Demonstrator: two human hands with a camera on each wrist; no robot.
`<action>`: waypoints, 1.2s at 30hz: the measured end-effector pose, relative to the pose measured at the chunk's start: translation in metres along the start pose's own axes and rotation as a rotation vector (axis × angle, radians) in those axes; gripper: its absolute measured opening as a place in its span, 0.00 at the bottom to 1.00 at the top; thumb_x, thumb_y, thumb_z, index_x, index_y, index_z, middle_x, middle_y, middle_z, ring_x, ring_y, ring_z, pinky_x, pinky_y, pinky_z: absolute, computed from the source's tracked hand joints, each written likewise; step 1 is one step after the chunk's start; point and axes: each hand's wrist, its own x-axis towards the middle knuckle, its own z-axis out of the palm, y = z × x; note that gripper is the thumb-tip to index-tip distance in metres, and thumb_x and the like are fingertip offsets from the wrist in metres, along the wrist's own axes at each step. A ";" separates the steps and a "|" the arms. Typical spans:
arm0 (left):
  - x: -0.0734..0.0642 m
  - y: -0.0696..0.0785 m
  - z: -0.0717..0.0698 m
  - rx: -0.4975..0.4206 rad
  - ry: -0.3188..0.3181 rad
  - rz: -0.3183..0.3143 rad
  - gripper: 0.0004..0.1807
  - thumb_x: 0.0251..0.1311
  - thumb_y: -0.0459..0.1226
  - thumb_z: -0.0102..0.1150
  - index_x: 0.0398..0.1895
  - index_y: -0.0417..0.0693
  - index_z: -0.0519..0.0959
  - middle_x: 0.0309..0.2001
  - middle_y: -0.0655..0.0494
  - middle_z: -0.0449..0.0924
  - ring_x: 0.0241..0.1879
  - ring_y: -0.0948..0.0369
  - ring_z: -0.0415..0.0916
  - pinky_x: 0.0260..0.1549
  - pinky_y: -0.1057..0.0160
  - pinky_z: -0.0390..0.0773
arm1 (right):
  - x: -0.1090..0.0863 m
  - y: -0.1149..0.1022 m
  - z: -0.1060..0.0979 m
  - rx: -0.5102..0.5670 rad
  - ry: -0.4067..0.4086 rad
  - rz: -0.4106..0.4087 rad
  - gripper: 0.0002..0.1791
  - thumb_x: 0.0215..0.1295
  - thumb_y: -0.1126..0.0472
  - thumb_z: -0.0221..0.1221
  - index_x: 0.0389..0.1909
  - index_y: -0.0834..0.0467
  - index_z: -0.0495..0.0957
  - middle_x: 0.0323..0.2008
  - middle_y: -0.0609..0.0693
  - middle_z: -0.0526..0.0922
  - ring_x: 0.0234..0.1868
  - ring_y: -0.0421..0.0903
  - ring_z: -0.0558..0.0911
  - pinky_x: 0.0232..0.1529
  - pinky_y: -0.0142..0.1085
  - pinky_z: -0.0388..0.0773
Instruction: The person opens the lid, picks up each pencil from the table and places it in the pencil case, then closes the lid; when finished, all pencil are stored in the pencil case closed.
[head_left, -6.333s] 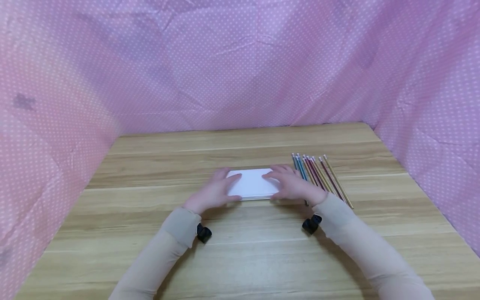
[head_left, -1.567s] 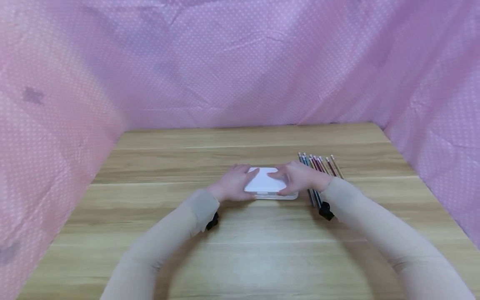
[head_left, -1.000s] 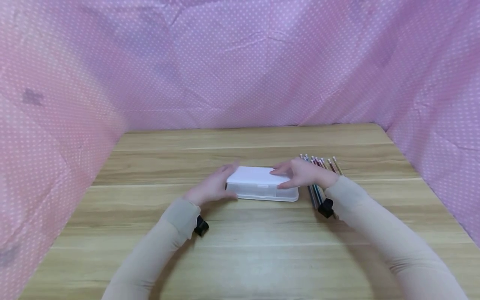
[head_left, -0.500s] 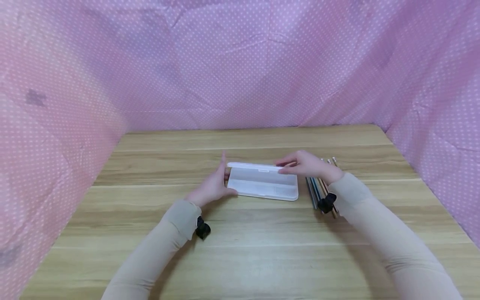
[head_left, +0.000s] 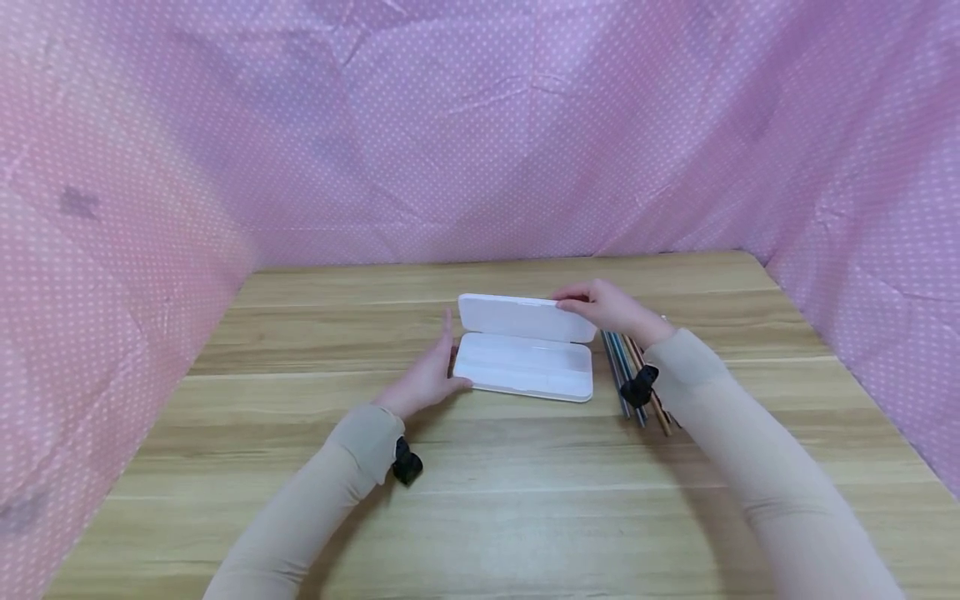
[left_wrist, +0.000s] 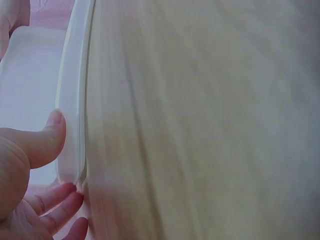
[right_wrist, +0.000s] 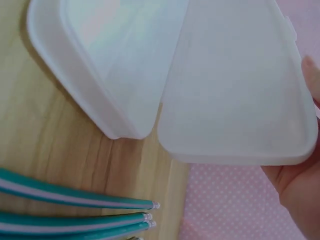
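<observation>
A white translucent plastic pencil case (head_left: pixel 525 375) lies on the table with its hinged lid (head_left: pixel 510 318) raised and leaning back; no contents show inside. My left hand (head_left: pixel 423 375) holds the left end. In the left wrist view the thumb (left_wrist: pixel 47 137) is on the case's outer wall and the other fingertips are at its corner. My right hand (head_left: pixel 611 308) pinches the lid's upper edge near its right end; in the right wrist view the thumb and palm are at the lid's edge.
Several pencils (head_left: pixel 618 375) lie in a bundle to the right of the case, partly under my right wrist. Teal striped ones (right_wrist: pixel 75 195) appear in the right wrist view. A pink dotted cloth (head_left: pixel 480 150) hangs behind and beside the wooden table (head_left: pixel 480 500).
The lid was down a second ago and has swung up and back with my right hand pinching it. My left hand stays at the left end of the case.
</observation>
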 end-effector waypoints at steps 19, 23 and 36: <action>0.003 0.002 -0.001 0.172 -0.086 0.054 0.46 0.54 0.42 0.67 0.73 0.46 0.54 0.72 0.44 0.53 0.70 0.48 0.54 0.68 0.50 0.58 | 0.031 0.019 0.020 0.039 0.361 0.192 0.17 0.67 0.56 0.56 0.48 0.64 0.81 0.51 0.62 0.80 0.53 0.56 0.76 0.54 0.47 0.72; 0.002 0.004 -0.003 0.183 -0.082 0.087 0.40 0.54 0.41 0.67 0.69 0.37 0.61 0.70 0.42 0.55 0.66 0.47 0.57 0.66 0.49 0.60 | 0.036 0.014 0.024 -0.144 0.450 0.159 0.15 0.65 0.56 0.58 0.43 0.64 0.83 0.46 0.63 0.82 0.53 0.59 0.75 0.58 0.50 0.67; -0.002 0.008 -0.002 0.217 -0.097 0.046 0.36 0.58 0.44 0.62 0.70 0.48 0.62 0.72 0.45 0.51 0.70 0.45 0.50 0.67 0.41 0.51 | 0.029 0.017 0.032 -0.364 0.390 -0.005 0.17 0.65 0.55 0.56 0.43 0.65 0.82 0.44 0.61 0.82 0.47 0.58 0.80 0.53 0.50 0.73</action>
